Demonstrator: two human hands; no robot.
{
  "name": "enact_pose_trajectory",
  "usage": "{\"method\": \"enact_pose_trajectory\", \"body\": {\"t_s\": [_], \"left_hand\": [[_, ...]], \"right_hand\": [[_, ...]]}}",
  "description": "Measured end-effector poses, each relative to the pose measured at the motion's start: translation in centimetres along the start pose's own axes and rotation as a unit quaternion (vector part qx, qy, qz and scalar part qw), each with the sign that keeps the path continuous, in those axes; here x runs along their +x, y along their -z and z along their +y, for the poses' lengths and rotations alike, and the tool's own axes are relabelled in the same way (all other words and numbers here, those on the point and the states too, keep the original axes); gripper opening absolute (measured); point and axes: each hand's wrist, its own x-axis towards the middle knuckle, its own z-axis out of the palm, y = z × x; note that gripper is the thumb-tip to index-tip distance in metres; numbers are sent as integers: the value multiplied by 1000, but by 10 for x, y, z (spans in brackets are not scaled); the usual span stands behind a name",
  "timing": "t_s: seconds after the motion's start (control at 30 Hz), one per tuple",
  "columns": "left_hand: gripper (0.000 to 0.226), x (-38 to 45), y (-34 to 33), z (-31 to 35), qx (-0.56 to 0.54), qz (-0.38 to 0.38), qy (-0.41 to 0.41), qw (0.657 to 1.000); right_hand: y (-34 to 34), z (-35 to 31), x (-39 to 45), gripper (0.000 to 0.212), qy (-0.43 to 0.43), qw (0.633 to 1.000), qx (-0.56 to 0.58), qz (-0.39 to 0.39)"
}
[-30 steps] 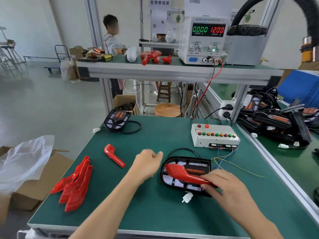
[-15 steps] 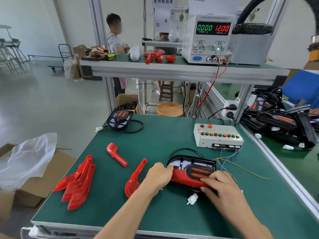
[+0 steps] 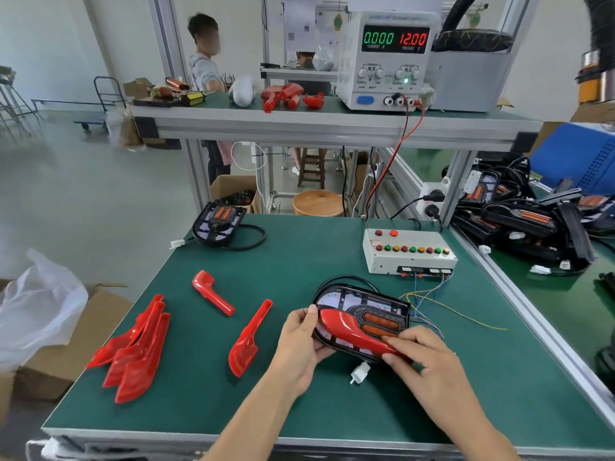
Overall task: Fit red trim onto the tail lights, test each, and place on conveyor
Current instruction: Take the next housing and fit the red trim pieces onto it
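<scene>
A black tail light with two orange lenses lies on the green table in front of me. A red trim piece sits across its near side. My left hand grips the light's left end, thumb on the trim's rounded tip. My right hand presses its fingers on the trim's right end. The light's white plug lies loose below it. A second tail light rests at the table's far left.
Loose red trims lie to the left: one near my left hand, one farther back, a stack at the left edge. A white test box with coloured buttons stands behind. Finished lights pile on the conveyor at right.
My left hand set a red trim down on the table, then took hold of the tail light's left end. The trim under my right hand has seated lower on the light.
</scene>
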Motion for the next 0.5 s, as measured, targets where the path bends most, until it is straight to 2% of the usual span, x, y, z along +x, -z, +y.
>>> {"method": "enact_pose_trajectory", "body": {"t_s": [0.3,0.5], "left_hand": [[23,-8,2,-1,-45,-22,-21,999],[24,-10,4,-4,-33,-21,-34,999]], "right_hand": [[-6,-13,2,25,42,997,-57,-15],[-7,-10,-6,25,11,997,-77,3]]}}
